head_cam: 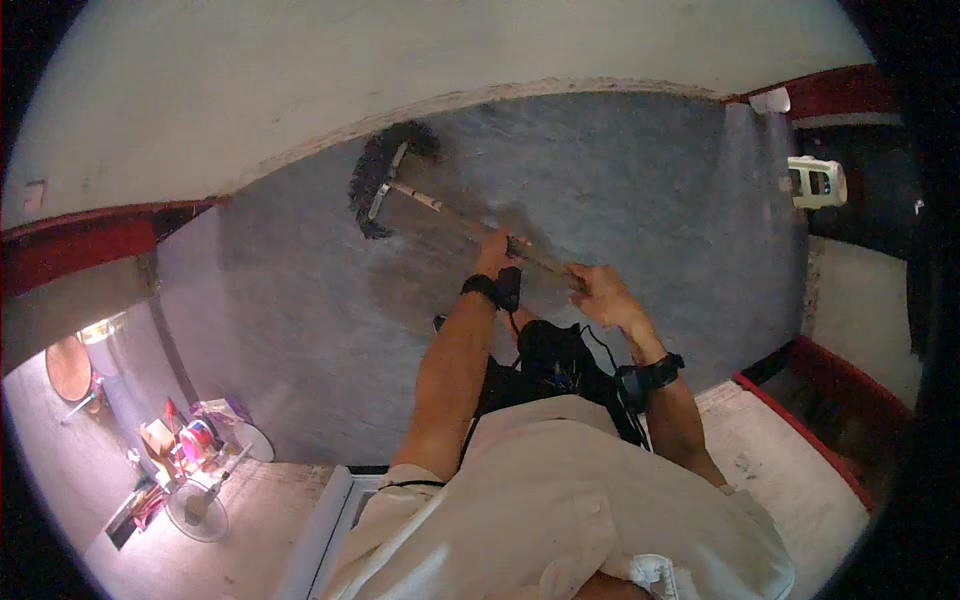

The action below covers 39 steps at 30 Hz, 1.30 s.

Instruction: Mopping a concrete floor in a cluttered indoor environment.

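A long stick handle (457,219) slants across the picture before me, with both of my hands wrapped around it. My left hand (495,253) grips it about halfway along, a dark band and device on that wrist. Nearer the upper end, my right hand (606,296) holds the same handle; a dark watch-like device is on that wrist. At the far end is a mop head (367,176), dark and shaggy, clamped by a pale bar (388,180). It lies on the grey floor (637,187), close to the base of the pale wall (450,52).
A standing fan (196,510) is at the lower left, near a heap of mixed items (184,442). Red-framed openings break the walls at left and right. A pale appliance-like object (817,182) stands at the right opening. Brownish patches mark the floor near the handle.
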Each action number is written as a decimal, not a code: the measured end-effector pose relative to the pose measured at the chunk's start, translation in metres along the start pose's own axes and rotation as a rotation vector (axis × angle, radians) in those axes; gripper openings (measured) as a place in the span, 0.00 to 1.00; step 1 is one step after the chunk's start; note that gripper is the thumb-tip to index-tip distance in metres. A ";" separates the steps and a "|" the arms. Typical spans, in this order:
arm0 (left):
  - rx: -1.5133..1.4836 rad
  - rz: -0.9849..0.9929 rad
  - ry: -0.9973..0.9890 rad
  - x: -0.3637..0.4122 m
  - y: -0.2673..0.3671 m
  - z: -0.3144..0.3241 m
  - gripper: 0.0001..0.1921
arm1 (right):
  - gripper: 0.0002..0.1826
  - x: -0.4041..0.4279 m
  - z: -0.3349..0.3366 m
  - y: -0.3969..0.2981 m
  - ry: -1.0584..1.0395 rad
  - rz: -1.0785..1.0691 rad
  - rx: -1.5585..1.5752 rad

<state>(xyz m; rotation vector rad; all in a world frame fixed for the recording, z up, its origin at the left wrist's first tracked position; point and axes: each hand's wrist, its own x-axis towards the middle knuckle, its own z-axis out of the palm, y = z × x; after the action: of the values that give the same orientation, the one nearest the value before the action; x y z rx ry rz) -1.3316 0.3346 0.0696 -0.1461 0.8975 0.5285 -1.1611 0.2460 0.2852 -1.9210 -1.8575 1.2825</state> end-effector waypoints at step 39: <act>-0.852 0.138 -0.340 -0.007 -0.091 0.044 0.09 | 0.27 -0.056 -0.066 -0.130 -0.166 0.422 0.186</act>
<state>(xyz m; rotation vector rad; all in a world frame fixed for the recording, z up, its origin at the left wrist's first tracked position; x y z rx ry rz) -1.2587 0.2679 0.0931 -0.7467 0.3049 1.0098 -1.2034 0.2510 0.4352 -2.2341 -1.3729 1.7141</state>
